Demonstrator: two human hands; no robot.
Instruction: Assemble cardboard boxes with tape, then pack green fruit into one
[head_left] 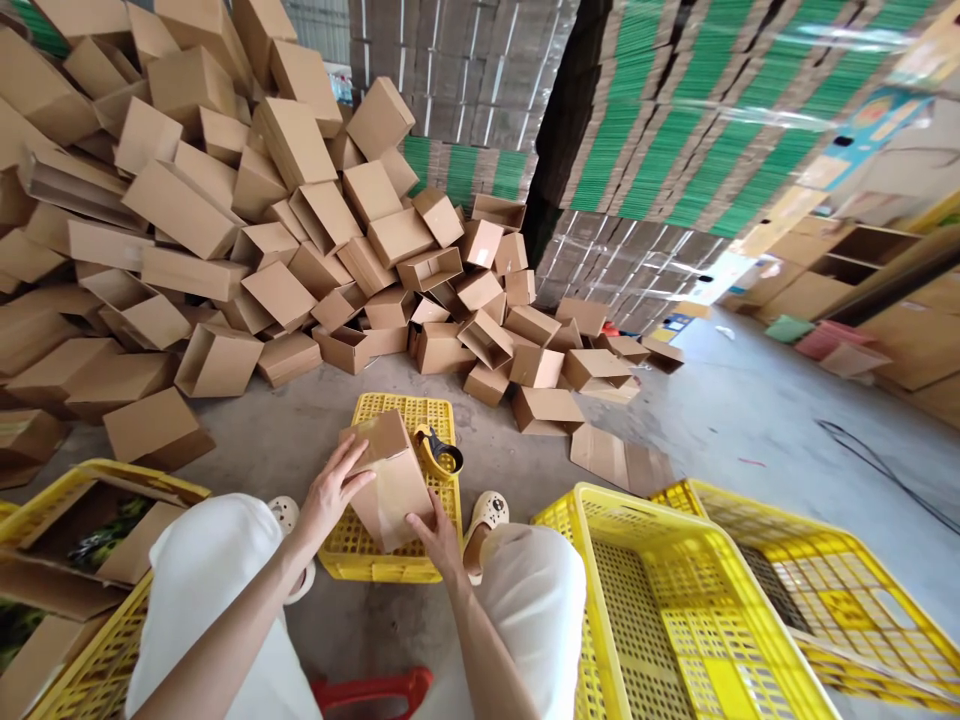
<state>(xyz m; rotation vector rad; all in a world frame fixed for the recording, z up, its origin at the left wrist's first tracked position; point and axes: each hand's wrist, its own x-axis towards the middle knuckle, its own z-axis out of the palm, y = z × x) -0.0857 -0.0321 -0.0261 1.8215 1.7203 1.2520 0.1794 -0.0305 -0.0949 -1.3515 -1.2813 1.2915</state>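
Because both your hands brace it from opposite sides, the cardboard carton [391,482] seems steady over the yellow crate [367,571], which looks upturned to serve as a low bench between your knees. Your left hand [335,490] is spread, fingers parted across the carton's left edge without wrapping it; your right hand [439,537] is half curled, gripping the near right edge, thumb on top. Just to the carton's right, a tape dispenser [433,449] rests on the crate's far end, probably for easy reach.
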